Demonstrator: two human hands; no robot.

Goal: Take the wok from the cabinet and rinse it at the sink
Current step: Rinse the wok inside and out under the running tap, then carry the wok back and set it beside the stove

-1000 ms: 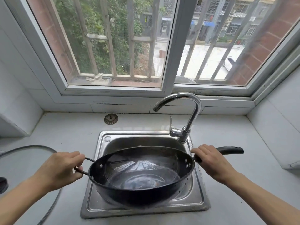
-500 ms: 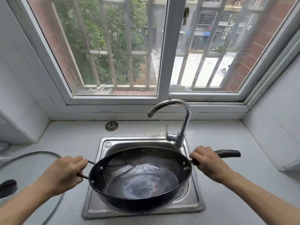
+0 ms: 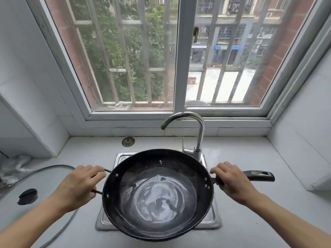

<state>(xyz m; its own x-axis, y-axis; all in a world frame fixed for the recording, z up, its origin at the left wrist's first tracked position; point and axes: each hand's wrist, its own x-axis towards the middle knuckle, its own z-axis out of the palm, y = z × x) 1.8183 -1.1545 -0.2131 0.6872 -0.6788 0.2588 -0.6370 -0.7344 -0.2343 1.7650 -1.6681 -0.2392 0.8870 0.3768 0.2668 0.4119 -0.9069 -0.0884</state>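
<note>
A black wok [image 3: 157, 196] with a wet, shiny inside is held level over the steel sink [image 3: 209, 222], covering most of the basin. My left hand [image 3: 80, 185] grips its small wire loop handle on the left. My right hand [image 3: 232, 181] grips the long black handle, whose end [image 3: 259, 175] sticks out to the right. The chrome faucet [image 3: 198, 133] stands behind the wok's far right rim, its spout curving left; no water is running.
A glass lid with a black knob [image 3: 27, 196] lies on the counter at the left, next to crumpled plastic [image 3: 14, 167]. A round metal drain cap [image 3: 128, 141] sits behind the sink. White tiled walls and a barred window close in the back.
The wok has risen and tipped from tilted toward me to level, now hiding most of the sink. The view has shifted downward and closer.
</note>
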